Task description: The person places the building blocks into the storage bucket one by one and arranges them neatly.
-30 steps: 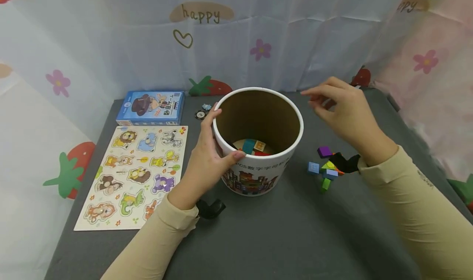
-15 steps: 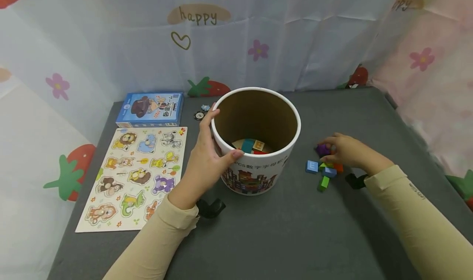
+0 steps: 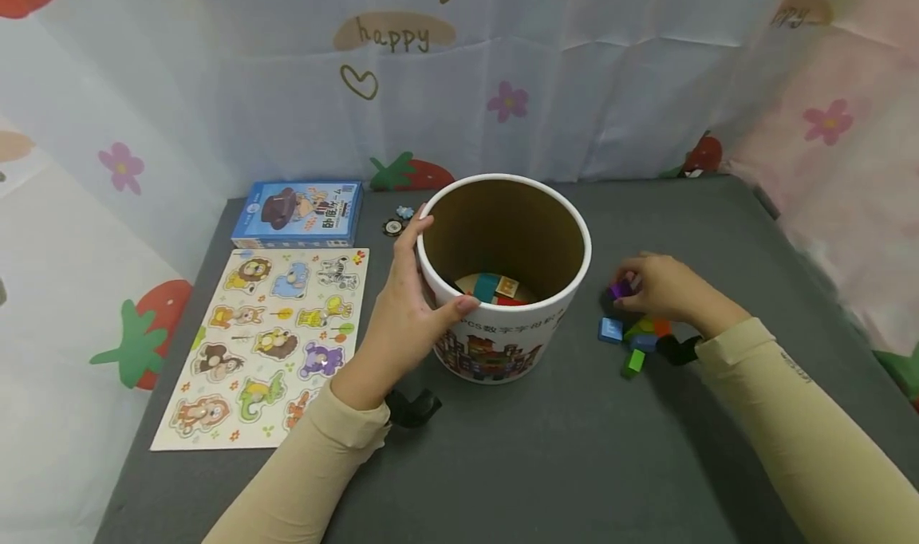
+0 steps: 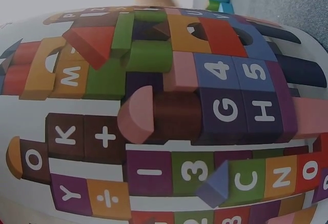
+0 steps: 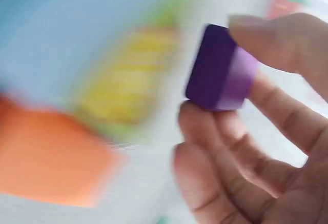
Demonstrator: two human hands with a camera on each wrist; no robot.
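My left hand grips the near left rim of a white bucket, thumb on the front and fingers round the side. Colourful printed blocks cover the bucket's wall in the left wrist view. Several blocks lie at its bottom. Over on the right, my right hand pinches a purple block between thumb and fingers. Just in front of that hand are a blue block, a green block and several others, partly hidden by the hand.
Left of the bucket lies an animal puzzle board, with a blue game box behind it. Small round trinkets sit between box and bucket. A patterned curtain hangs behind the grey table.
My right hand has come down from beside the bucket's rim to the loose blocks and taken hold of the purple one. The left hand keeps its grip on the bucket.
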